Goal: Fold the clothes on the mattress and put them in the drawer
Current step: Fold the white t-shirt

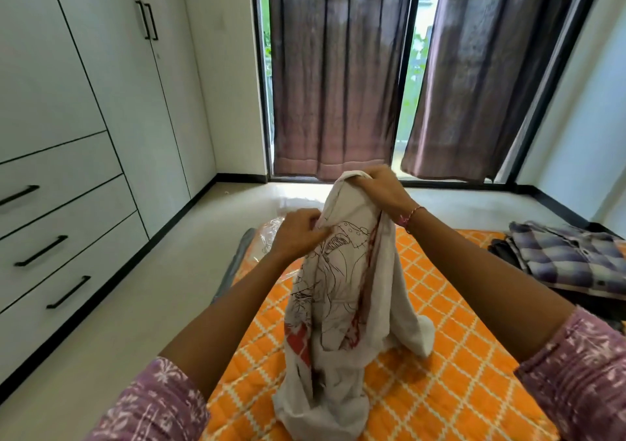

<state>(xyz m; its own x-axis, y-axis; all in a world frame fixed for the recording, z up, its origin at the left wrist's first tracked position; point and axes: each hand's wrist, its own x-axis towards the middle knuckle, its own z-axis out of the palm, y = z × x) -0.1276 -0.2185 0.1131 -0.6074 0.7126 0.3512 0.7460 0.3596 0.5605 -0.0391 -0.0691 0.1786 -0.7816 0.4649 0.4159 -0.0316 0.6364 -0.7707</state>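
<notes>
Your right hand (379,186) was clamped on the top edge of the shirt (342,291), fingers curled over a bunched fold and held high. Your left hand (299,234) sat lower and to the left, pinching the shirt's near-left edge between thumb and fingertips. The shirt hung down from both grips, long axis roughly vertical, bottom hem slumped on the mattress (457,322) right in front of you. So the cloth lay below and between your hands; the right held the weight, the left was nearer the free edge, probably hunting for a seam or shoulder to spread it flat. Shirt was thin, limp white knit with a black line drawing and red patches, heavily creased. Mattress cover was quilted orange with a white lattice. A folded plaid shirt (572,261) lay on the far right of the mattress. The drawers (67,234), flat white fronts with black bar handles, sat well apart on your left.
</notes>
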